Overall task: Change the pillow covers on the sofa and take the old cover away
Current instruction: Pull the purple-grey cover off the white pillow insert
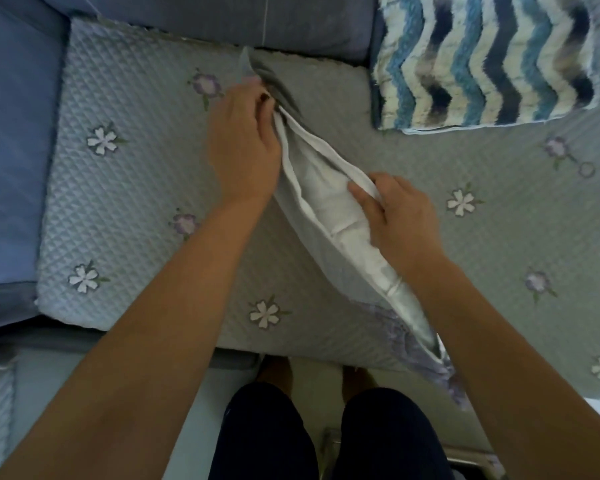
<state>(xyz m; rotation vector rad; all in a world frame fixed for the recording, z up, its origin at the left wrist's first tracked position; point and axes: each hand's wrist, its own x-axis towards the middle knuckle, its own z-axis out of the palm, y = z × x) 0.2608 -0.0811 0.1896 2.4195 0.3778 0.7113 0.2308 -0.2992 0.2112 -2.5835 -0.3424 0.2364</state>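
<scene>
A pillow [340, 220] with a white inner body is lying on edge across the quilted sofa seat cover [125, 188], running diagonally from the upper middle down toward the person's right knee, and it is sitting directly between the two hands. The pale cover [291, 202] is wrapping around it with its open edge facing up, so the white filling is showing along the slit. The left hand [243, 140] is gripping the far end of that opening, fingers curled closed and pinching the cover's edge near the upper corner, where the fabric is bunching into grey folds. The right hand [395, 209] is working at the middle of the opening, fingers bent and clamping the right-hand lip of the cover, with fingertips pressing against the white filling. The lower end of the cover, showing a purple floral print [413, 344], is hanging over the front edge of the seat beside the right forearm. One second pillow, a shaggy one with blue, dark and cream zigzag stripes [482, 60], is lying flat at the upper right, well apart from both hands. That is making two pillows in view, two bare hands, and two dark-clad knees [326, 434] at the bottom.
</scene>
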